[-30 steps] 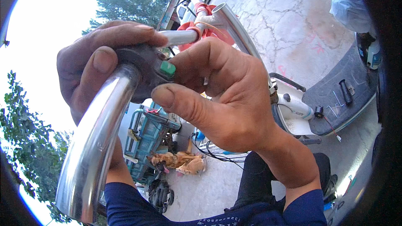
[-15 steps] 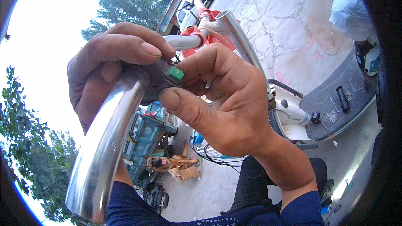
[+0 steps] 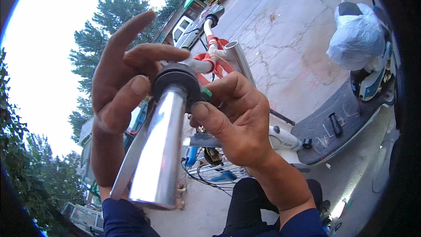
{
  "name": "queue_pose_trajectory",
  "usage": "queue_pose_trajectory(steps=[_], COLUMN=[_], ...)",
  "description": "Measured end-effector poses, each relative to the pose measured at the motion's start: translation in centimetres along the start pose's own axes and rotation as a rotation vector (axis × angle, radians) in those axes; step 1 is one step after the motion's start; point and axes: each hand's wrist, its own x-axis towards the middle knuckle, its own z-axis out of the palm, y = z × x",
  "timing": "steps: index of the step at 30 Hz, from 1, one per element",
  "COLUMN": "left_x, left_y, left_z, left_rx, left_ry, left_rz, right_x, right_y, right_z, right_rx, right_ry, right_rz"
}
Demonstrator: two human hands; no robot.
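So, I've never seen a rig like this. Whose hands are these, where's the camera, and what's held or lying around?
There's no robot: these are one person's bare hands. The view comes from a wide fisheye camera worn on the head, looking down, so straight edges bend. The right hand pinches a black fitting with a green piece, mounted on a silver handlebar tube. The left hand is spread beside it, its fingers partly raised. Off to the right, a dark footboard carries a black cylinder and bent metal rods.
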Motion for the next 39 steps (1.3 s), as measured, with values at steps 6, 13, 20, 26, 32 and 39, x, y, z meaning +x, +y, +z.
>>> queue_pose_trajectory(steps=[6,13,20,26,32,39], left_x=[-3.0,-2.9,-1.7,-1.9,-1.1,-1.1], left_y=[-4.6,-8.3,-9.2,-8.8,-8.0,-8.4], left_z=[-0.8,2.5,4.5,4.7,4.4,4.5], left_rx=[-0.189,-0.107,0.11,0.212,0.32,0.336], left_ry=[0.107,0.156,0.464,0.539,0.582,0.599], left_rz=[0.188,0.536,0.685,0.696,0.753,0.801], right_x=[0.1,1.7,3.2,4.2,4.7,5.4], right_y=[-0.1,-2.2,-5.2,-7.0,-7.5,-8.4], right_z=[-0.1,-2.1,-3.1,-2.2,-4.0,-0.9], right_rx=[-0.068,-0.063,-0.519,-0.668,-0.662,-0.749], right_ry=[0.049,-0.136,-0.29,-0.331,-0.471,-0.24], right_rz=[0.018,0.167,0.15,0.257,0.243,0.285])
